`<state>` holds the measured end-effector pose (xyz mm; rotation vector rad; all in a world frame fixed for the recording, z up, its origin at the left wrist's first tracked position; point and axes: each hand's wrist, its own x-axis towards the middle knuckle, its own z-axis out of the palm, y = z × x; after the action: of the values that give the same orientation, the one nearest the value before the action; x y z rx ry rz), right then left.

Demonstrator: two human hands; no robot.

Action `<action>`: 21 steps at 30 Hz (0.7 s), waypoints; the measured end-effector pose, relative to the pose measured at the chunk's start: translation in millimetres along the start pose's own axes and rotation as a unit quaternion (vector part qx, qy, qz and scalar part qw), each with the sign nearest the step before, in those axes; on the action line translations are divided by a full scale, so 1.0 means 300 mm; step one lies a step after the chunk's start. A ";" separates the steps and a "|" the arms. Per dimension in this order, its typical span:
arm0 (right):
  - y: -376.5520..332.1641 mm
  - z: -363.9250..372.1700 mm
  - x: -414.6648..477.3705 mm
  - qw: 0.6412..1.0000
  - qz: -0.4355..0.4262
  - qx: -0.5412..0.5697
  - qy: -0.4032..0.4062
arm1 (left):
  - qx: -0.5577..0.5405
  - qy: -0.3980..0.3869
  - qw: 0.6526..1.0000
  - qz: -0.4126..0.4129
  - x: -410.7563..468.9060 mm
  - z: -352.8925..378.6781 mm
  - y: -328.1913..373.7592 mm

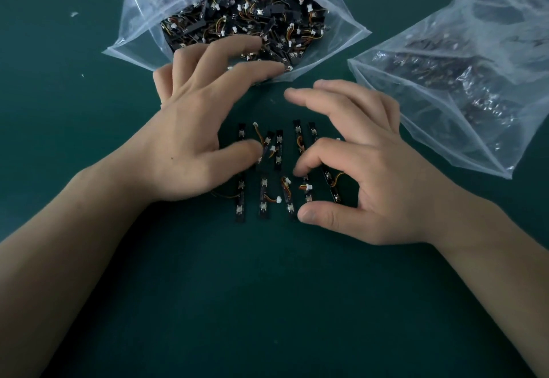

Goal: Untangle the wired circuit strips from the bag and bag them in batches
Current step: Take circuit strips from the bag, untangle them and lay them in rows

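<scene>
Several black circuit strips (279, 151) with orange wires and white plugs lie in two rows on the dark green table. My left hand (196, 128) hovers over the rows' left side, fingers spread, its thumb tip touching a strip in the upper row. My right hand (362, 163) hangs over the right side, fingers loosely bent, with its index tip on a strip near the middle and its thumb beside the lower row. An open clear bag (142, 20) behind my left hand is full of tangled strips.
A second clear plastic bag (463, 80) holding strips lies at the right, its mouth toward the rows. Small white scraps (73, 14) dot the table at the far left. Bare green table stretches in front of my arms.
</scene>
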<state>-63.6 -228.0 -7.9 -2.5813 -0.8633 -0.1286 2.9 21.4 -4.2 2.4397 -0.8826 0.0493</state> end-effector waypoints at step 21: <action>0.007 -0.002 -0.004 1.000 0.003 0.002 0.006 | 0.004 -0.007 1.000 0.022 0.001 0.008 0.002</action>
<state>-63.4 -230.5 -8.3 -2.5776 -0.8504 -0.1399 2.6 19.7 -5.8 2.4307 -0.9438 0.0519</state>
